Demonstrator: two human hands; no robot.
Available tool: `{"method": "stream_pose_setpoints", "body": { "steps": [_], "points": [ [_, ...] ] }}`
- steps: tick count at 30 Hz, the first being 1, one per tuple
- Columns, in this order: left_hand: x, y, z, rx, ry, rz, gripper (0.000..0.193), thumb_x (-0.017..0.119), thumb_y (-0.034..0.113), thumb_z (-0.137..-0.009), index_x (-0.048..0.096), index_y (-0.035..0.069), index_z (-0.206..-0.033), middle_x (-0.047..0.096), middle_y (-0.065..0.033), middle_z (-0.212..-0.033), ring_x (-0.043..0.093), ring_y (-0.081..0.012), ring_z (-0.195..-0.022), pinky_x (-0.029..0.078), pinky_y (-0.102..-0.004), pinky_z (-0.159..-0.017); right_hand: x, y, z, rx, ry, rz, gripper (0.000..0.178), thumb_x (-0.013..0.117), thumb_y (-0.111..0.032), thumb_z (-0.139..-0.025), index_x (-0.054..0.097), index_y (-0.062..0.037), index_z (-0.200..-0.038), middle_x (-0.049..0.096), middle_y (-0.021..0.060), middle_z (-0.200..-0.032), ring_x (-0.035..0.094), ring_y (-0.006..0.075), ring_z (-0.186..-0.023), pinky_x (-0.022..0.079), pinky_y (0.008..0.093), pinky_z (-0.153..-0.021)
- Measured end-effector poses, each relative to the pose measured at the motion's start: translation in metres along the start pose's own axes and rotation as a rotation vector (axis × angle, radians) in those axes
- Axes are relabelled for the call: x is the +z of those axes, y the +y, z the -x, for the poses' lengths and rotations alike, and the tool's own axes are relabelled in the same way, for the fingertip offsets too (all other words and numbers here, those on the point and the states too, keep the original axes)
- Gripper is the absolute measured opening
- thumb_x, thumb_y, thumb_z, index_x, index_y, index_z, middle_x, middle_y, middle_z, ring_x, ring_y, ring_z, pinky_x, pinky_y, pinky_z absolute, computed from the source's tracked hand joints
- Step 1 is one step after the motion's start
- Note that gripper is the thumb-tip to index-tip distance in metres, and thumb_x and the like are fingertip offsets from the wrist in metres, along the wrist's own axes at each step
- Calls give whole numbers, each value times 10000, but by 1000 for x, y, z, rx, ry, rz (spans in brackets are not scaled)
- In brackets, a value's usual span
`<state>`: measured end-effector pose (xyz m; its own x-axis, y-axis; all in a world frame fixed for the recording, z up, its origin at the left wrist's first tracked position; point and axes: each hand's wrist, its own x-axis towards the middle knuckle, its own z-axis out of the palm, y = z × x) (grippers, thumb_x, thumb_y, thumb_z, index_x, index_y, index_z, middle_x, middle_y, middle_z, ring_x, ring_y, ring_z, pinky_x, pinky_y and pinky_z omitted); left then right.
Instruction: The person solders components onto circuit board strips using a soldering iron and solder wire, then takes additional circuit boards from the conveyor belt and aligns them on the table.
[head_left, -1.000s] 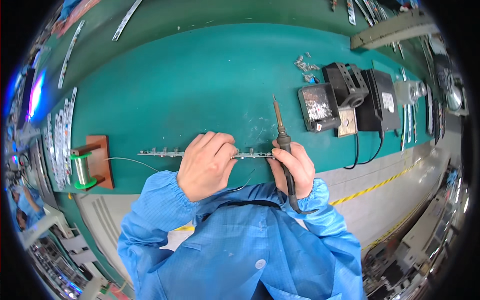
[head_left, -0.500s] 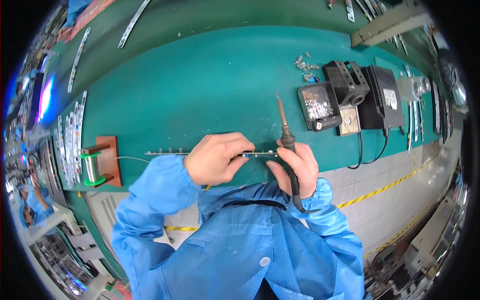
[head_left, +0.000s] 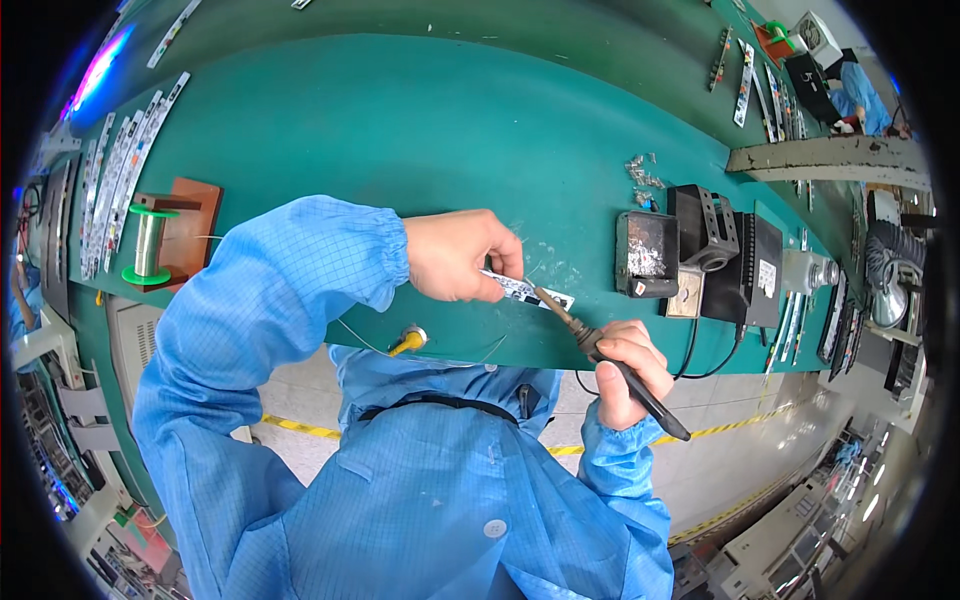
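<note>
A narrow white circuit board strip [head_left: 557, 299] lies on the green bench in front of me, its left part covered by my hand. My left hand [head_left: 455, 255] is closed, thumb and fingers pinching at the strip. Whether a small part is also between the fingertips cannot be made out. My right hand [head_left: 632, 368] grips a soldering iron [head_left: 588, 338] by its dark handle. The iron's tip points up and left and meets the strip just right of my left fingertips.
A green-flanged solder wire spool [head_left: 148, 245] sits on a brown stand at left, beside several board strips [head_left: 135, 165]. To the right are a black tray of solder scraps [head_left: 646, 250], an iron holder [head_left: 704, 228], a black box [head_left: 752, 275] and small metal parts [head_left: 643, 172]. A yellow plug [head_left: 408, 341] is near the front edge.
The strip, held on edge before, now lies face up on the bench. The soldering iron has swung from pointing away to resting its tip at the strip. My view has shifted.
</note>
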<state>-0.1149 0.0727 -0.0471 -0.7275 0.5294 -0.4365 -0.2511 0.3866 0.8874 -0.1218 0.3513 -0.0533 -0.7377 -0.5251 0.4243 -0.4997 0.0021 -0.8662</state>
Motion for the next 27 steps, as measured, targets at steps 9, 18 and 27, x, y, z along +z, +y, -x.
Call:
{"method": "stream_pose_setpoints", "body": {
  "steps": [9, 18, 27],
  "points": [
    [0, -4, -4, -50, -47, 30, 203, 664, 79, -840, 627, 19, -1030, 627, -44, -852, 567, -95, -667, 458, -275, -572, 3, 5, -1, -1, -51, -14, 201, 721, -136, -748, 658, 27, -848, 639, 131, -725, 590, 276, -663, 496, 374, -654],
    [-2, -7, -7, -55, -72, 65, 204, 664, 61, -837, 627, 8, -1030, 625, -55, -876, 594, -104, -656, 472, -272, -560, 5, 8, 2, -7, -29, -15, 212, 728, -150, -755, 660, 28, -848, 638, 131, -725, 587, 275, -662, 503, 385, -662],
    [-1, -8, -9, -79, -57, 112, 205, 666, 45, -828, 621, -5, -1022, 627, -70, -899, 611, -118, -635, 486, -275, -549, 5, 10, 3, -19, -14, -15, 222, 727, -152, -748, 658, 39, -840, 633, 139, -721, 585, 278, -662, 504, 389, -658]
  ]
}}
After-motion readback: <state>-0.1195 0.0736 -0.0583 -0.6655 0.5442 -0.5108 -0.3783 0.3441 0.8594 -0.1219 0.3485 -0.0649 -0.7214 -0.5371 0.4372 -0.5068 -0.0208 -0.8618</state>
